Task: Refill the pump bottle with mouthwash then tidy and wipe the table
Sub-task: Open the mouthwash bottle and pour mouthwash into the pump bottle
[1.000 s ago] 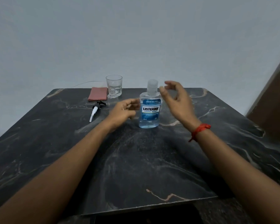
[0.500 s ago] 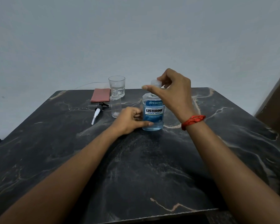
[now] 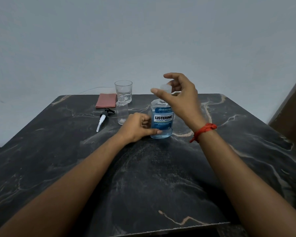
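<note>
A blue mouthwash bottle [image 3: 162, 122] stands upright near the middle of the dark marble table [image 3: 161, 185]. My left hand [image 3: 137, 128] grips its lower left side, thumb across the front. My right hand [image 3: 179, 98] is arched over the top with thumb and fingers around the clear cap [image 3: 165, 88]; I cannot tell whether the cap is still on the neck. A small clear pump bottle [image 3: 122, 113], with no top, stands just left of my left hand. Its pump head [image 3: 103, 118] with a white tube lies on the table further left.
A drinking glass [image 3: 123, 90] with a little water stands at the back, behind the pump bottle. A folded pink cloth [image 3: 106, 100] lies to its left at the far edge. A brown panel [image 3: 292, 113] rises past the table's right side.
My left hand closed round the mouthwash bottle. My right hand came onto the cap and has turned, its fingers now spread wider around it.
</note>
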